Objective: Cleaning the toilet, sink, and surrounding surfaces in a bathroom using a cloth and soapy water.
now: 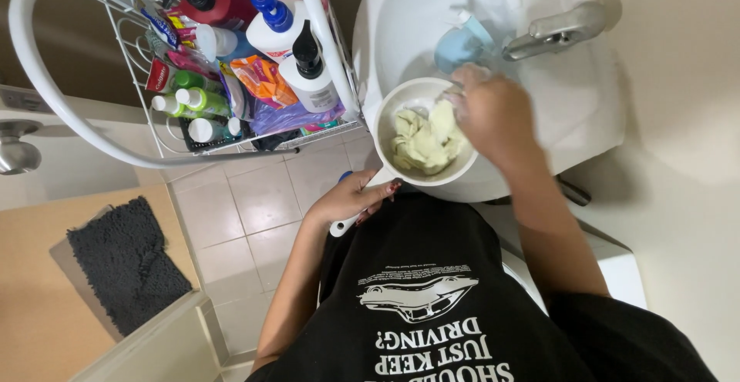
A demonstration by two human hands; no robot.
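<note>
A white dipper pan (422, 131) is held over the front rim of the white sink (586, 112), its handle gripped by the closed left hand (351, 198). Inside the pan a pale yellow-green cloth (425, 141) is bunched, and it is pressed and partly grasped by the right hand (487, 112), whose fingers are curled down into the fabric. Just beyond the right hand a light blue cup (456, 47) is seen in the basin, with the metal tap (556, 30) above and to its right. To the left of both hands a white wire rack (139, 66) is filled with bottles and tubes, and further left, below it, a dark grey mat (123, 262) lies on the floor.
</note>
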